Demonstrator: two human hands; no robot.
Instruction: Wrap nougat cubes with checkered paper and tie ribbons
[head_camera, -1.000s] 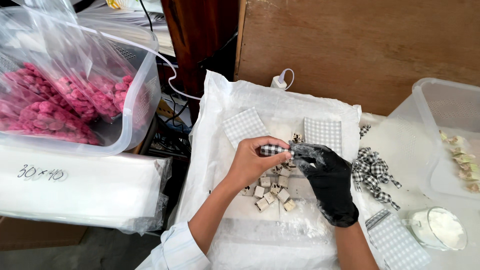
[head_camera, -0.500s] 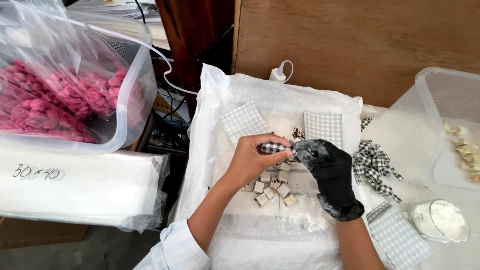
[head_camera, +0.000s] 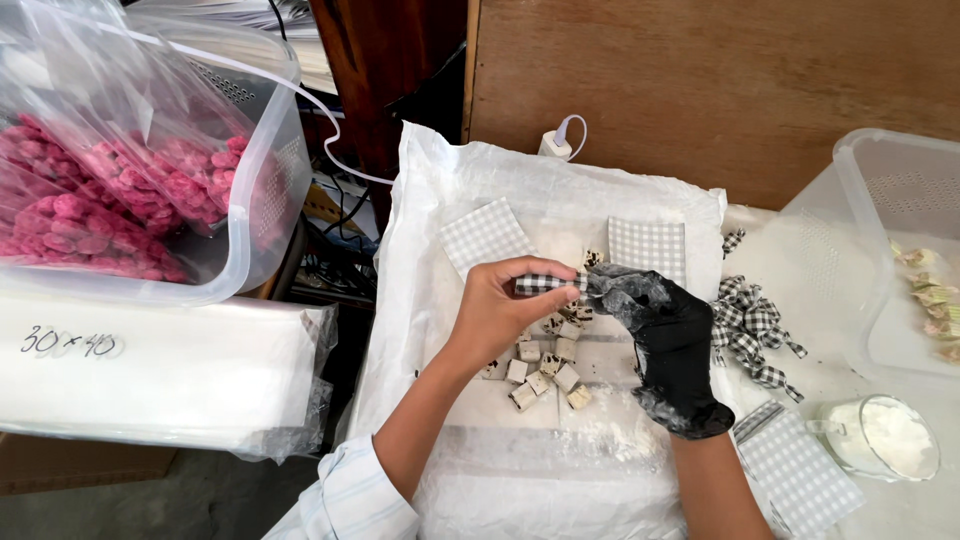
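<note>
Gingham wrapping sat pinched between your two hands over the middle of the white sheet (head_camera: 560, 190). Your left hand (head_camera: 500, 312), bare, had its grip clamped on the left end of a small checked wrapped piece (head_camera: 545, 284); your right hand (head_camera: 668, 345), in a black glove, had its fingers closed on the right end, though what exactly lay under the glove was hard to make out. Just below your hands lay a cluster of small pale cubes (head_camera: 545, 365) on the sheet. Two checked paper squares (head_camera: 487, 236) lay farther off. To the right, checked ribbon bows (head_camera: 752, 330) rested near a jar of white powder (head_camera: 880, 438). Far left stood a clear bin of pink pieces (head_camera: 120, 190).
</note>
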